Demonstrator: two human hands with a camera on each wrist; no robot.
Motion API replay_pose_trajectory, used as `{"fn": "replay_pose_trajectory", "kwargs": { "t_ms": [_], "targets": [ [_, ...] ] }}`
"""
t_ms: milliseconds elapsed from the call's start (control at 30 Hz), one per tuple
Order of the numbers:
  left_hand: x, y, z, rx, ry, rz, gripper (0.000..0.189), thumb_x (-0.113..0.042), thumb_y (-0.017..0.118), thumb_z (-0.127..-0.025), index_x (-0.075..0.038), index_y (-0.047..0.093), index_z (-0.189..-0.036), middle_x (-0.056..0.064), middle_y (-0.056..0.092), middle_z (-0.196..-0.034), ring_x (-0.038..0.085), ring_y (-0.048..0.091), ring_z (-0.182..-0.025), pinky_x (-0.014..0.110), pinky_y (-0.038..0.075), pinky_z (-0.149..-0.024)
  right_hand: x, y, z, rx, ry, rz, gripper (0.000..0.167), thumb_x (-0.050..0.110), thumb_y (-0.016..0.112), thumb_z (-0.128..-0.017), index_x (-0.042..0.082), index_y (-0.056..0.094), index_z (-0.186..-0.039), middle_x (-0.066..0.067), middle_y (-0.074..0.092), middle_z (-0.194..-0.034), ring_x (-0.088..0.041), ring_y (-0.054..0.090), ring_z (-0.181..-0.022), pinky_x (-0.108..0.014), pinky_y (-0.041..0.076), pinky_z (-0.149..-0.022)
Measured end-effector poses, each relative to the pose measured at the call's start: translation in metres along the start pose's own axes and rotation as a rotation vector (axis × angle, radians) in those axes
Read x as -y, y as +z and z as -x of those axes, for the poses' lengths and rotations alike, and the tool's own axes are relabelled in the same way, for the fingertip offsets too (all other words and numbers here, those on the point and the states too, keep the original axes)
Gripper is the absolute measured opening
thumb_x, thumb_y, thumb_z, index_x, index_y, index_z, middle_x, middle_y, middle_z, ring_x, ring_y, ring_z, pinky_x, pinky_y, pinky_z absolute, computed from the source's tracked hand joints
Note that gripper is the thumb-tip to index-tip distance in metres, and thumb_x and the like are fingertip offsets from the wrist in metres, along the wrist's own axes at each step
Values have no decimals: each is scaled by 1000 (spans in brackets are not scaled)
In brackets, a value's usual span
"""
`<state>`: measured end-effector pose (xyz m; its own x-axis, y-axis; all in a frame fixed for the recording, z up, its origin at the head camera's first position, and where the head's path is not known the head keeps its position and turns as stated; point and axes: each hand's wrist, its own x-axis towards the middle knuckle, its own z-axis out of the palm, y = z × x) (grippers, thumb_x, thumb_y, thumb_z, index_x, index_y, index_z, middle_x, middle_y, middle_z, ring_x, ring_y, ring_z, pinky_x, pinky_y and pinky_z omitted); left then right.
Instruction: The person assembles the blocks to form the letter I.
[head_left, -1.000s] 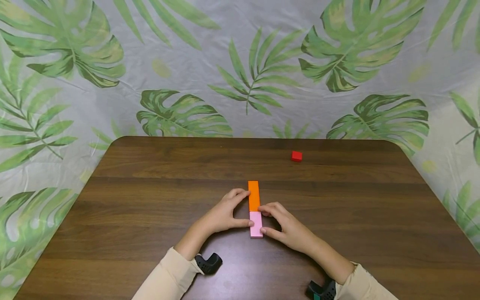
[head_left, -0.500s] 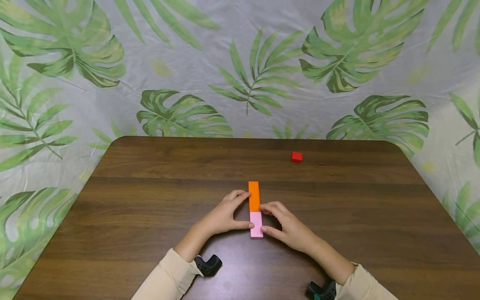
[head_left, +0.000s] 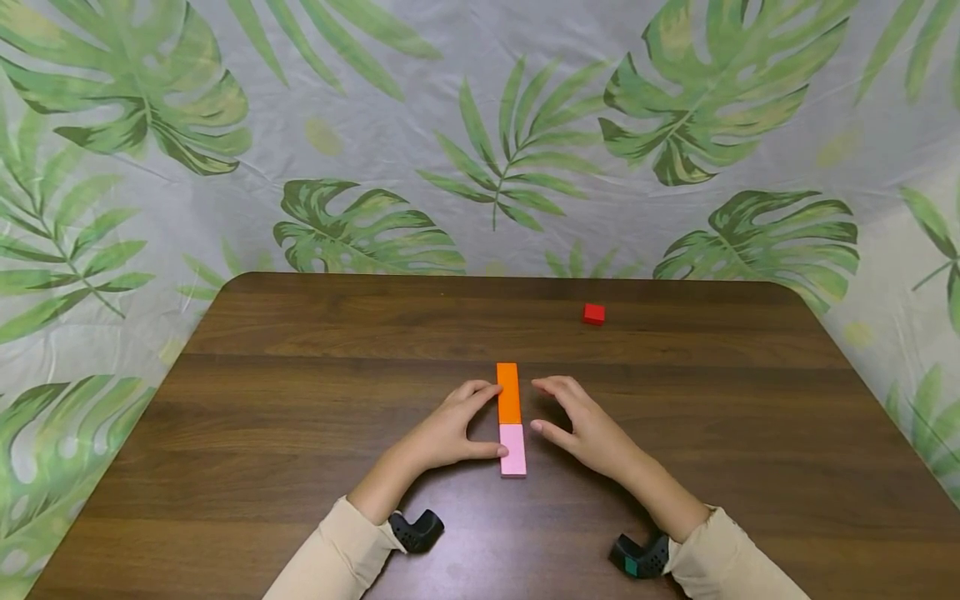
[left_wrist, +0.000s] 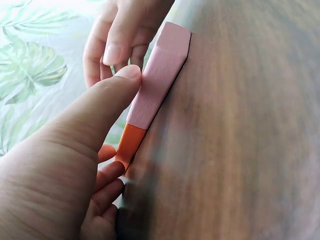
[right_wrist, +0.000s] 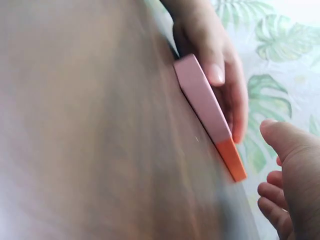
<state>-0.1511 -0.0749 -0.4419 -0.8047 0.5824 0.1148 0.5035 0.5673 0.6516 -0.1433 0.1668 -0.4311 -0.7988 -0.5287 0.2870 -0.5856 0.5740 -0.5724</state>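
An orange block (head_left: 508, 393) and a pink block (head_left: 513, 458) lie end to end on the table in one straight line, the orange one farther away. My left hand (head_left: 446, 429) stays along their left side, its thumb at the pink block and its fingertips at the orange one. In the left wrist view that thumb rests at the edge of the pink block (left_wrist: 162, 75). To the right of the blocks, my right hand (head_left: 596, 433) holds nothing, thumb and fingers spread apart. The right wrist view shows a gap between this hand and the orange block (right_wrist: 232, 160).
A small red block (head_left: 593, 314) sits near the far edge of the brown wooden table (head_left: 337, 325), right of the two blocks. Behind the table hangs a leaf-patterned cloth (head_left: 525, 250). Each wrist wears a black device, one of them the left wrist camera (head_left: 417, 531).
My right hand has let go of the blocks and moved a little right and away from me. The left hand and the blocks have stayed in place.
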Motion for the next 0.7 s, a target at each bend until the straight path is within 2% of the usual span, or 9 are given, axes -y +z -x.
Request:
{"fn": "replay_pose_trajectory", "kwargs": {
  "t_ms": [333, 700],
  "targets": [
    [1, 1, 0, -4, 4, 0, 83, -45, 73, -71, -9, 38, -137, 6, 38, -130, 18, 34, -120, 37, 30, -98, -22, -11, -17, -85, 61, 28, 57, 30, 62, -85, 6, 39, -132, -8, 39, -131, -23, 39, -118, -44, 34, -95],
    [0, 0, 0, -3, 1, -2, 84, -45, 73, -70, -9, 37, -137, 8, 38, -130, 20, 35, -119, 37, 30, -98, -50, -21, -31, -206, 59, 64, 59, 25, 63, -85, 3, 37, -133, -15, 36, -134, -30, 35, -122, -48, 29, -97]
  ]
}}
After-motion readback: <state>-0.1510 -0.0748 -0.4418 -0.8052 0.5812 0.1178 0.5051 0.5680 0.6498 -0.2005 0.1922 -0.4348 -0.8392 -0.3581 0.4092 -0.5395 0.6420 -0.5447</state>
